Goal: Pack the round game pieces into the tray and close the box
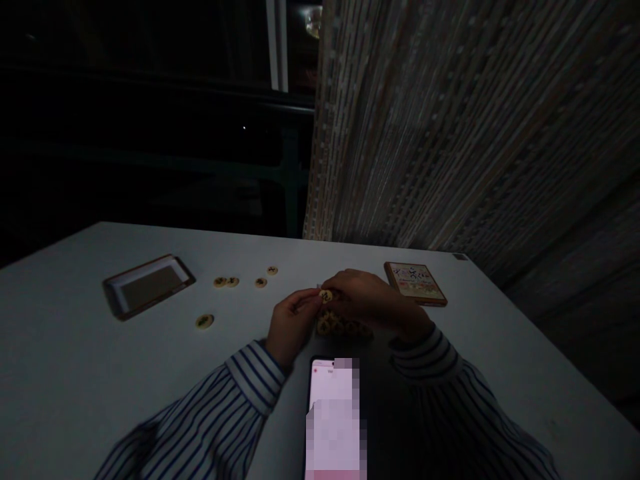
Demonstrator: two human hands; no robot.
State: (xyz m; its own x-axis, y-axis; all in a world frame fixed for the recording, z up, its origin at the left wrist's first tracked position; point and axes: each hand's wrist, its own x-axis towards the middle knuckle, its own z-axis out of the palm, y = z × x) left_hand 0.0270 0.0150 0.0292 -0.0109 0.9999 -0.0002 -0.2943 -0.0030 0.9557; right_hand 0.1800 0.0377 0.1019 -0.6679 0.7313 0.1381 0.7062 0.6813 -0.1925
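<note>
Round wooden pieces with characters on them, like chess discs, lie in rows in a box (345, 330) at the table's middle, partly hidden under my hands. My left hand (295, 323) pinches the left edge of one disc (326, 297) above the box. My right hand (367, 300) arches over the box from the right, its fingers bent close to the same disc; its fingertips are mostly hidden in shadow. Left of my hands, loose discs lie on the table, among them a disc with a green mark (205, 322) and a disc farther back (272, 271).
An open, shallow tray (150, 287) sits at the left of the white table (240, 250). At the right lies a flat box with a printed lid (416, 283). A lit phone (334, 420) lies nearest me. A string curtain (400, 133) hangs behind.
</note>
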